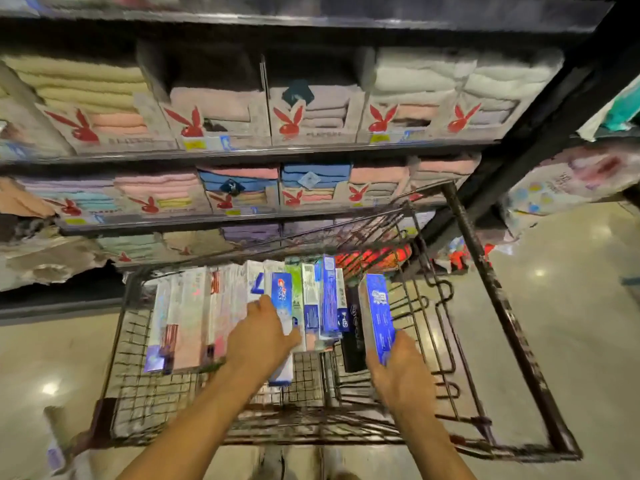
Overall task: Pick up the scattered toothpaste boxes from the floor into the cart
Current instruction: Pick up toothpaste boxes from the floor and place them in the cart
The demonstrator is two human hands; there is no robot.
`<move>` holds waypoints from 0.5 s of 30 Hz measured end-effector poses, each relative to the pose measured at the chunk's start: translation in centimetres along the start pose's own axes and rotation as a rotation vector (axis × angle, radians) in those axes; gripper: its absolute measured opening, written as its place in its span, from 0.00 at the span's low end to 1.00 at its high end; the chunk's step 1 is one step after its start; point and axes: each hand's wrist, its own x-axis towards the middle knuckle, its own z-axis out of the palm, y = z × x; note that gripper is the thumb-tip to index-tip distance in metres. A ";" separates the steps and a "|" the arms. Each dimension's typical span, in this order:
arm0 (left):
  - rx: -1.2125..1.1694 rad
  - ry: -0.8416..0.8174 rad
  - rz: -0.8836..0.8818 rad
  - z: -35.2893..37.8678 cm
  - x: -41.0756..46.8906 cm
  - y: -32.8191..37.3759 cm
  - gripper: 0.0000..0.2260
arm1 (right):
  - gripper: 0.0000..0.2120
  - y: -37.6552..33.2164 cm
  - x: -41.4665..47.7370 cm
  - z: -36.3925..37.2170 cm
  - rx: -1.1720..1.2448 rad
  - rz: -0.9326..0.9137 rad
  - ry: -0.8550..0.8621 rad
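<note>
A dark wire cart (460, 344) stands in front of me with several toothpaste boxes (187, 320) lined up side by side in its basket. My left hand (258, 336) is inside the basket and holds a white and blue toothpaste box (282, 294) among the row. My right hand (398, 372) grips the near end of a blue toothpaste box (379, 313), held on edge at the right end of the row, beside a black box (353, 327).
Shelves (270, 152) of folded towels in cartons rise right behind the cart. A black shelf post (540, 133) slants at the right. Shiny beige floor (571, 306) lies on both sides; a pale object (57, 441) sits at the lower left.
</note>
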 end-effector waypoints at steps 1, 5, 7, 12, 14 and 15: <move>0.007 -0.014 -0.002 1.5 1.9 0.4 0.27 | 0.13 0.1 2.0 1.4 -0.025 -0.019 -0.008; 0.046 -0.039 -0.016 8.0 9.4 1.9 0.26 | 0.22 0.6 9.9 8.0 -0.058 -0.020 0.006; 0.043 -0.059 -0.055 10.7 12.5 2.1 0.27 | 0.24 0.5 13.1 11.2 -0.072 0.002 0.012; -0.039 -0.047 -0.120 14.9 17.0 1.9 0.31 | 0.17 -0.3 16.9 16.4 -0.057 0.065 0.071; -0.025 -0.043 -0.102 15.7 18.0 1.8 0.32 | 0.16 -0.6 18.0 17.3 -0.066 0.043 0.096; -0.020 -0.034 -0.084 15.9 18.4 1.7 0.31 | 0.17 -0.7 18.6 17.4 -0.059 0.051 0.099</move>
